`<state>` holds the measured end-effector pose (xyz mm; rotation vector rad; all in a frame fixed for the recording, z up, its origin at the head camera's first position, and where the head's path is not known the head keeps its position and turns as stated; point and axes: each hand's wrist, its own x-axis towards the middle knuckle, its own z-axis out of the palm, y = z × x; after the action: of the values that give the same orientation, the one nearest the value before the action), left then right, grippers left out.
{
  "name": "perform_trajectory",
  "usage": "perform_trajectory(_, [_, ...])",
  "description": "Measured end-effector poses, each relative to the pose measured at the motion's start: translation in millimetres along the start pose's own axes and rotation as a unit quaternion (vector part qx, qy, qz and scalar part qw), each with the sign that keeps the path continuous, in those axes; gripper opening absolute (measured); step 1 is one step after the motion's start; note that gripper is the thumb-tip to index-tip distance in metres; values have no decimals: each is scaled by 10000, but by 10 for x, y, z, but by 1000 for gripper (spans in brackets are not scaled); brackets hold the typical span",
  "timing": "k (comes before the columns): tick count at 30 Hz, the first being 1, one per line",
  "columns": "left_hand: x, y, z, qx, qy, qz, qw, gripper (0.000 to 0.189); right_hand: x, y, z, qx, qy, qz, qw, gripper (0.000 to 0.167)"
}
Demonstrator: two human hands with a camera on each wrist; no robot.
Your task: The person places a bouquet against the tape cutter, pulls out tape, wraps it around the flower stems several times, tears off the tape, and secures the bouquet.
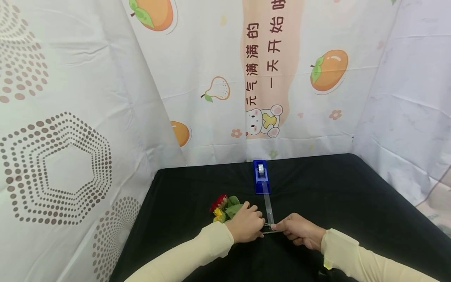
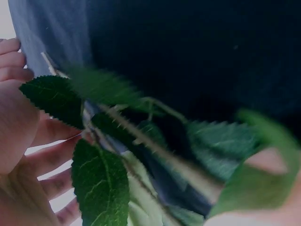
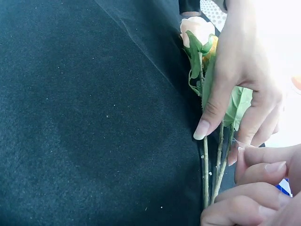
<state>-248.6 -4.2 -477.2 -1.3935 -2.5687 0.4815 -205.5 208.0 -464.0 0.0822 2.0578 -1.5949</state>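
My left hand (image 1: 246, 224) grips the stems of a small bunch of artificial flowers, its thumb lying across them. A red flower (image 1: 219, 201) and a yellow flower (image 1: 219, 214) stick out to the left, and a pale pink rose (image 3: 197, 32) shows in the right wrist view. Green leaves (image 2: 99, 186) and thorny stems (image 2: 164, 153) fill the left wrist view. My right hand (image 1: 302, 231) pinches the end of a clear tape strip (image 1: 269, 203) beside the bare stems (image 3: 205, 174). That strip runs back to a blue tape dispenser (image 1: 260, 176).
A black cloth covers the table (image 1: 317, 184), and the dispenser stands near its far edge. White printed curtains (image 1: 211, 58) hang behind and on both sides. A small dark object (image 1: 322, 274) sits near the right sleeve at the front.
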Motion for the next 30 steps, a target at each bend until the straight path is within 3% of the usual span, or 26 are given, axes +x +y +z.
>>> perform_trajectory(8, [-23,54,96,-102,326,192,9992,23,9,-10,3,-53,91,60,9999,32])
perform_trajectory(16, [-23,69,212,-140,881,254,9957,18,24,-17,42,-72,97,62,9999,41])
perform_trajectory(22, [-16,71,231,-429,1004,70,9940,15,19,-30,70,-3,50,38,10000,41])
perform_trajectory(30, [-13,82,257,-638,1099,56,9919,12,10,-50,94,-14,71,-9,10000,39])
